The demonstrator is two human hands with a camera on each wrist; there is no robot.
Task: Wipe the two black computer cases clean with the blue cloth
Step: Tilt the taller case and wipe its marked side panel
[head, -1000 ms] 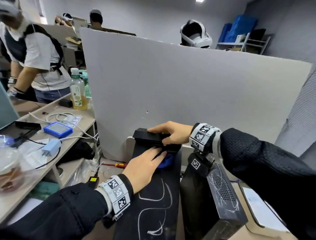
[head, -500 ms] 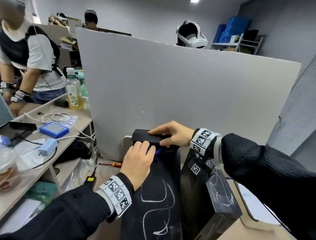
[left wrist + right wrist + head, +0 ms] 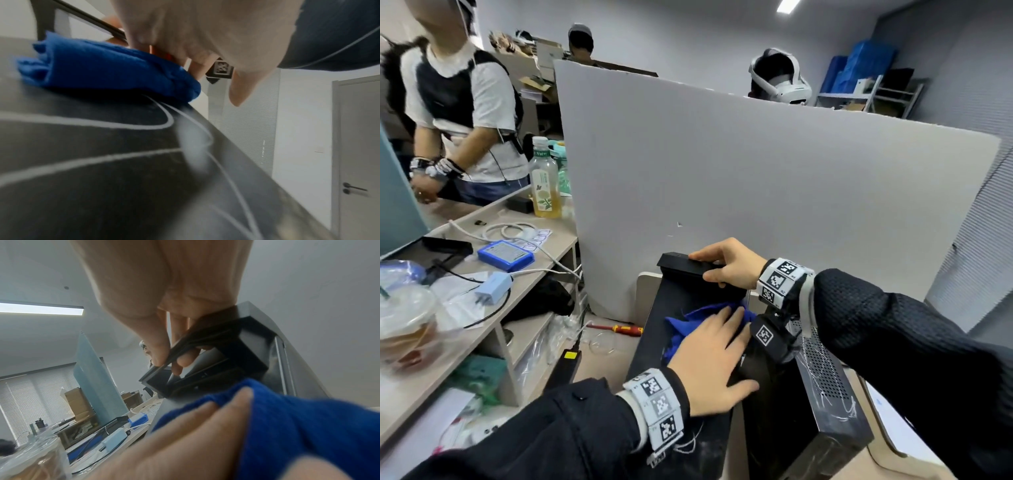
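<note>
Two black computer cases stand side by side in the head view. On top of the left case (image 3: 654, 339) lies the crumpled blue cloth (image 3: 688, 325), and white chalk lines (image 3: 115, 126) mark the panel. My left hand (image 3: 709, 359) presses flat on the cloth with straight fingers (image 3: 197, 65), thumb over the case's right edge. My right hand (image 3: 726, 263) grips the far top end of this case (image 3: 236, 353), fingers curled round its black front rim. The right case (image 3: 822, 397) has a perforated top with white scribbles and stands untouched.
A tall grey partition board (image 3: 774, 192) rises just behind the cases. To the left is a cluttered desk (image 3: 482, 308) with a bottle (image 3: 545, 181), a blue box (image 3: 505, 255), cables and a plastic cup. A red screwdriver (image 3: 616, 329) lies on the floor. A person (image 3: 458, 113) stands at far left.
My left hand has slid the blue cloth back towards me and to the right along the left case. The right hand kept its grip on the case's far end.
</note>
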